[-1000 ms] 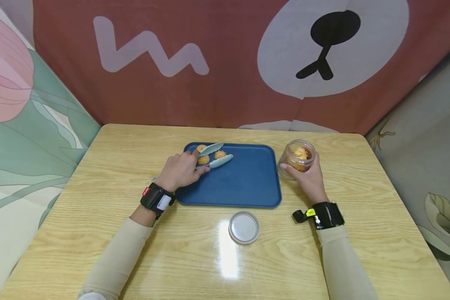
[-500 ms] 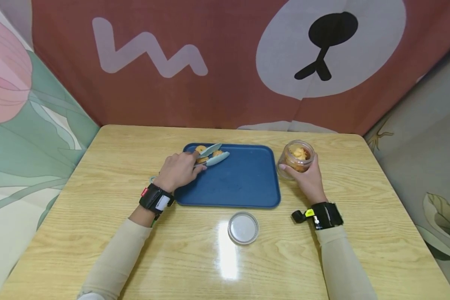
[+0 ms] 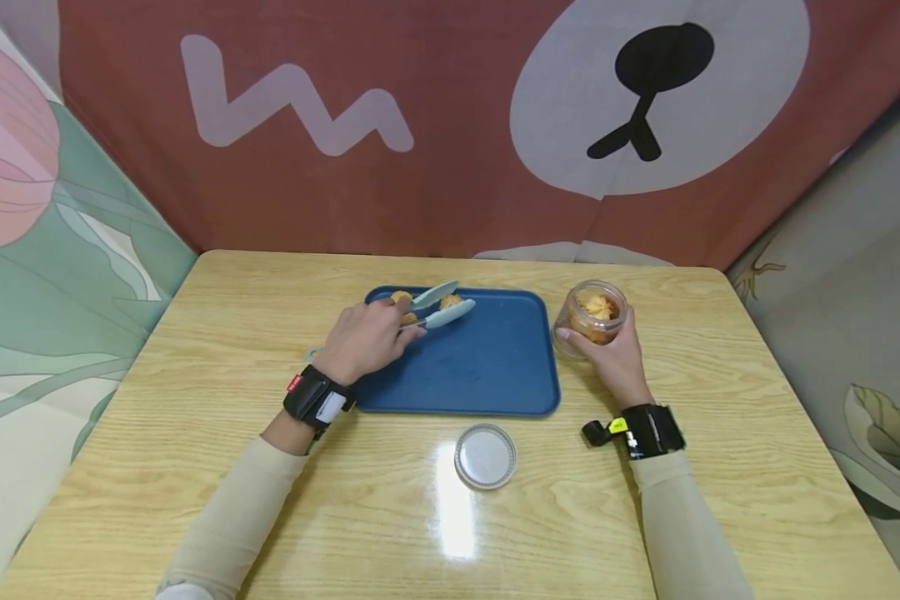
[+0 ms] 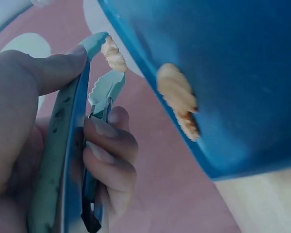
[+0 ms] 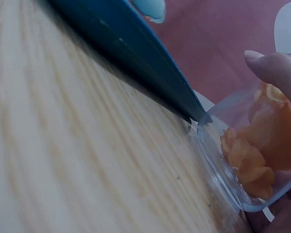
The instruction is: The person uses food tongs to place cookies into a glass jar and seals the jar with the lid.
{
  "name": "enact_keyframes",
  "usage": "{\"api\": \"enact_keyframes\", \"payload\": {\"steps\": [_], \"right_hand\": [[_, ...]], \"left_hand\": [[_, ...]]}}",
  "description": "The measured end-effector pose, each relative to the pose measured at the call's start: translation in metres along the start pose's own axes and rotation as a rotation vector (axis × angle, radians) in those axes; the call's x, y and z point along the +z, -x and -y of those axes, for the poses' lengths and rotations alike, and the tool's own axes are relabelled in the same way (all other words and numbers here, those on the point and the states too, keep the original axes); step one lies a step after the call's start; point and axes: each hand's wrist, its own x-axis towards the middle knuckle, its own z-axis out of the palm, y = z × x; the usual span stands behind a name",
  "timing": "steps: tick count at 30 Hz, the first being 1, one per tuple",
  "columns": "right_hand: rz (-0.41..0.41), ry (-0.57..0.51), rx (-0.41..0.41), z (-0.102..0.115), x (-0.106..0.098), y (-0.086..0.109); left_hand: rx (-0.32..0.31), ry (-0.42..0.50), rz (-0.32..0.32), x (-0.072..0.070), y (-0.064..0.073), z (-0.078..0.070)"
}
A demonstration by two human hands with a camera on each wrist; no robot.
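My left hand (image 3: 362,340) grips a pair of tongs (image 3: 452,314) with pale blue tips over the tray's far left part. Between the tips sits a piped butter cookie (image 4: 114,56), raised off the tray in the left wrist view. Two more cookies (image 4: 174,87) lie on the blue tray (image 3: 487,367), partly covered by the hand and tongs in the head view. My right hand (image 3: 617,360) holds a clear jar (image 5: 216,162) upright at the tray's right edge, thumb in front. Several cookies (image 5: 247,162) fill the jar, whose mouth is uncovered.
A round lid (image 3: 485,457) lies on the wooden table (image 3: 345,517) in front of the tray. A cloth backdrop (image 3: 450,167) with a cartoon face rises behind the table's far edge. Patterned cloth also hangs at both sides.
The tongs first pull slightly left, then move right and up with a cookie between their tips. The other cookies stay on the tray. My right hand and the jar stay in place.
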Motion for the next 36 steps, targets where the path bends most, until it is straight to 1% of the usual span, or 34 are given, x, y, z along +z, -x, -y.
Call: {"api": "enact_keyframes", "payload": {"steps": [2,6,9,16,23,32,36], "right_hand": [[0.0,0.003,-0.002,0.0,0.0,0.0],[0.004,0.002,-0.004,-0.001,-0.001,0.0],[0.007,0.002,0.001,-0.001,-0.001,0.0],[0.013,0.008,0.0,-0.002,-0.002,0.0],[0.017,0.017,0.005,0.0,-0.002,0.0],[0.013,0.016,0.005,0.0,-0.002,0.0],[0.01,0.031,0.008,-0.002,-0.001,0.0]], "left_hand": [[0.018,-0.004,-0.014,-0.004,-0.002,-0.004],[0.042,-0.001,-0.02,-0.011,-0.007,-0.012],[0.054,0.006,-0.025,-0.015,-0.01,-0.017],[0.102,-0.004,-0.064,-0.021,-0.021,-0.029],[0.115,0.014,-0.05,-0.027,-0.028,-0.04],[0.177,0.019,-0.043,-0.038,-0.047,-0.058],[0.218,0.006,-0.046,-0.042,-0.055,-0.068]]}}
